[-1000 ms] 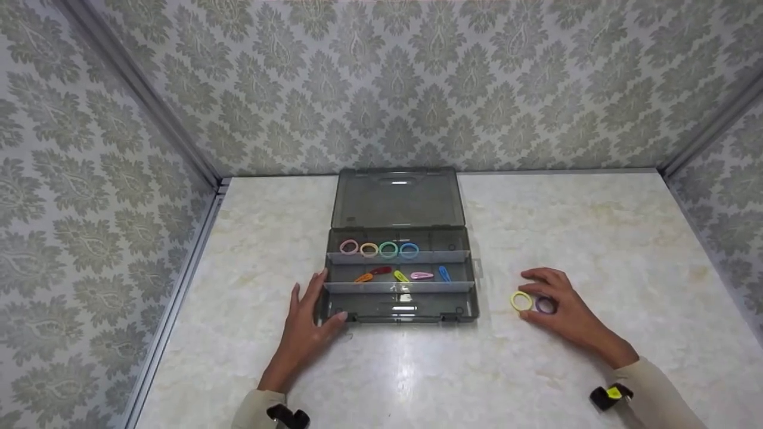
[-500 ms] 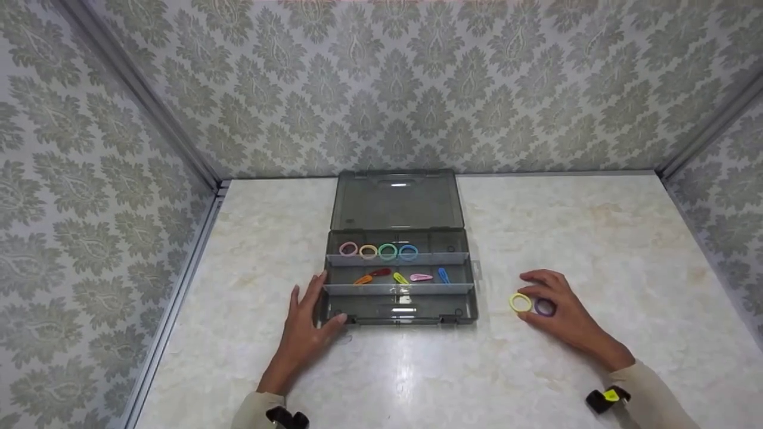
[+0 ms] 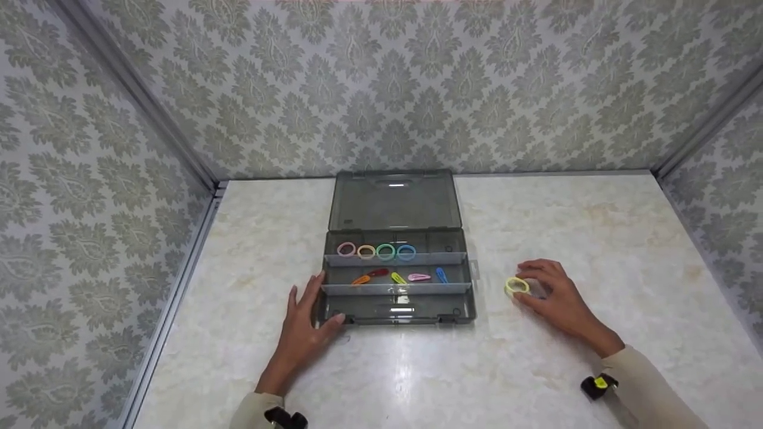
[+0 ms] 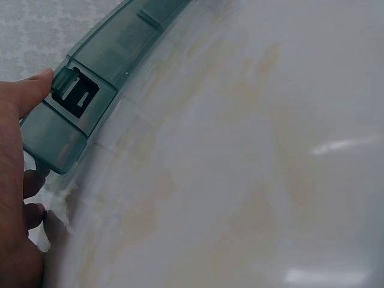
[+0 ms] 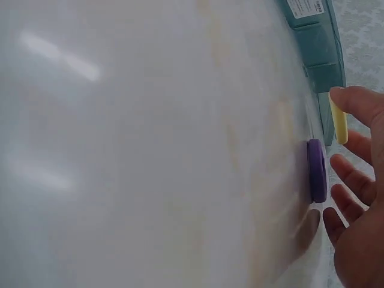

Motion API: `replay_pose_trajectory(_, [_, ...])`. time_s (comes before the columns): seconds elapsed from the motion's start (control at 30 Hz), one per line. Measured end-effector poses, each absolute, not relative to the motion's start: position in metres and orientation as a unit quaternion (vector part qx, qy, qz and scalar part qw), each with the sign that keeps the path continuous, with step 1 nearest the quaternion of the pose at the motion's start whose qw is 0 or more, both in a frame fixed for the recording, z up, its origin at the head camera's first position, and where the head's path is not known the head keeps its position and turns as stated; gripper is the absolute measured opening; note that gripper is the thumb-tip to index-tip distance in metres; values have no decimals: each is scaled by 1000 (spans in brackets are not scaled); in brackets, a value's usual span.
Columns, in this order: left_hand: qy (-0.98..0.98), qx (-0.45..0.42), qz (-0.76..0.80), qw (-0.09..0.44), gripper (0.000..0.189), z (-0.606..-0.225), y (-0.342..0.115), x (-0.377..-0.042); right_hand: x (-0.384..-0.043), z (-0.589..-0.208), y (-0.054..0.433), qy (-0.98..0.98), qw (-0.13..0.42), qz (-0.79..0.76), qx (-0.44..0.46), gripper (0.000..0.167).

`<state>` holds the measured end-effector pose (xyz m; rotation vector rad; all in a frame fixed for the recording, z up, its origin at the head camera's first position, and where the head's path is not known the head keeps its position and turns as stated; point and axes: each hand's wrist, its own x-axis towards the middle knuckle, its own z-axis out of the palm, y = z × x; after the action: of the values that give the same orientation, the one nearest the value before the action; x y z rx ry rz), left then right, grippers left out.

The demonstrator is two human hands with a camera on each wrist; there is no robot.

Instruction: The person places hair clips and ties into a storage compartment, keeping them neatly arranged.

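A grey see-through organizer box (image 3: pixel 390 322) stands with its lid (image 3: pixel 393 205) laid back. My left hand (image 3: pixel 303 333) holds its front left corner, thumb on the front edge and fingers along the left side. To the box's right, my right hand (image 3: pixel 563 305) pinches a yellow hair tie (image 5: pixel 341 122) between thumb and fingertip, lifted off the table. A purple hair tie (image 5: pixel 317 171) lies on the table beneath that hand, mostly hidden in the head view. Pink, peach, green and blue hair ties (image 3: pixel 385 245) lie in the back compartment.
Several snap hair clips (image 3: pixel 419 277), orange, red, yellow, pink and blue, lie in the middle compartment. Clear dividers (image 3: pixel 429 289) separate the rows. A marbled table (image 3: pixel 596 226) surrounds the box, with patterned walls (image 3: pixel 393 89) behind and at both sides.
My right hand has raised the yellow hair tie off the table and moved slightly left and away from me. The purple one stays behind on the table. My left hand keeps its place.
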<state>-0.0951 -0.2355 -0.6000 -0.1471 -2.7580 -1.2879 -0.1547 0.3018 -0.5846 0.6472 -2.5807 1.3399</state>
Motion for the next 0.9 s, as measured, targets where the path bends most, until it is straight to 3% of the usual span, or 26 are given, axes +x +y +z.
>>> replay_pose_trajectory(0.4, [-906, -43, -418, 46, 96, -598, -235, -98, -191, -573, 280, -838, 142, 465, 249, 34])
replay_pose_trajectory(0.9, [-908, -67, -408, 66, 95, -600, -235, -97, -226, -555, 242, -856, 109, 440, 249, 29])
